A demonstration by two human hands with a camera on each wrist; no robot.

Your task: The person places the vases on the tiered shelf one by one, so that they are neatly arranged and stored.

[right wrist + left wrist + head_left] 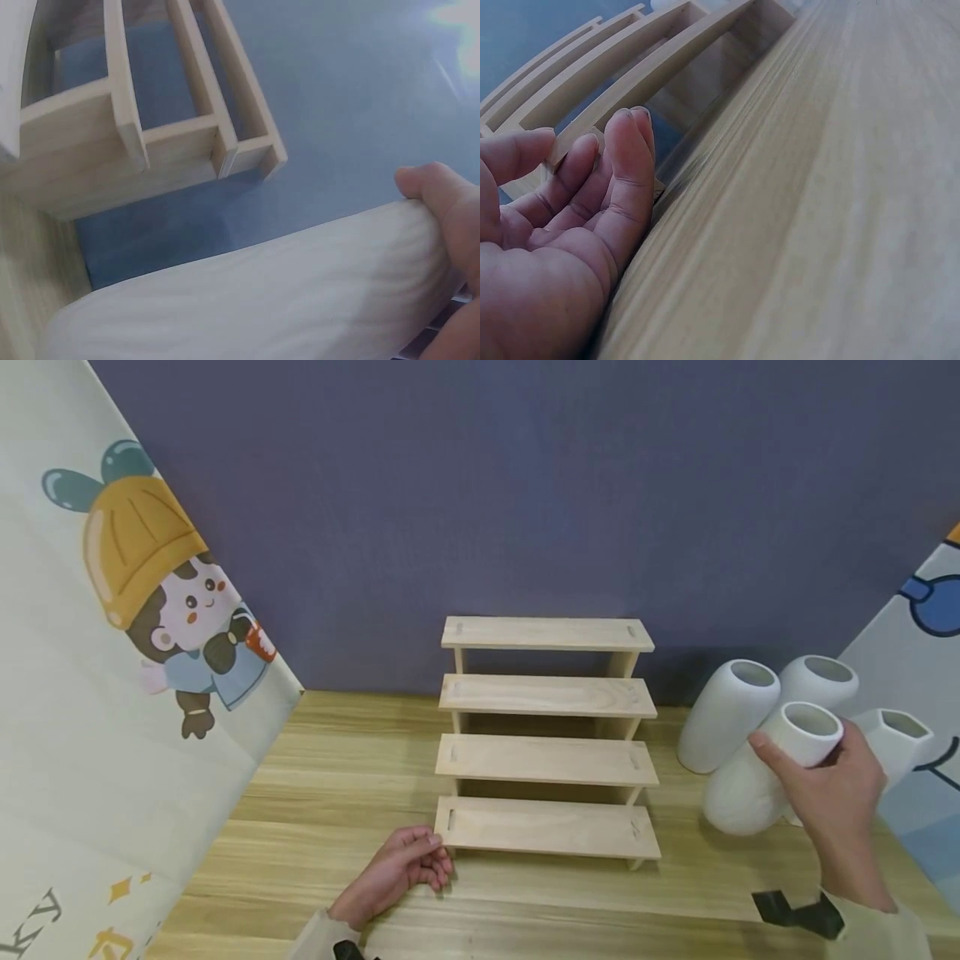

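Observation:
A four-step stand of pale wood [547, 760] stands against the dark back wall. At the front left corner of its lowest step, my left hand [397, 870] pinches the board between thumb and curled fingers; the left wrist view has this hand [570, 217] at the end of the board [660, 64]. My right hand [843, 793] grips a white vase [750, 777] near its rim, and the vase leans with its mouth toward the upper right. In the right wrist view its wavy-ridged side [262, 292] shows, with my thumb over the rim end [450, 217].
Behind the held vase stand two white vases, one on the left [727, 718] and one farther back [821, 681]. A vase with an angular mouth [896, 735] is partly hidden by my right hand. Printed side panels [52, 635] flank the wood-grain tabletop [337, 760].

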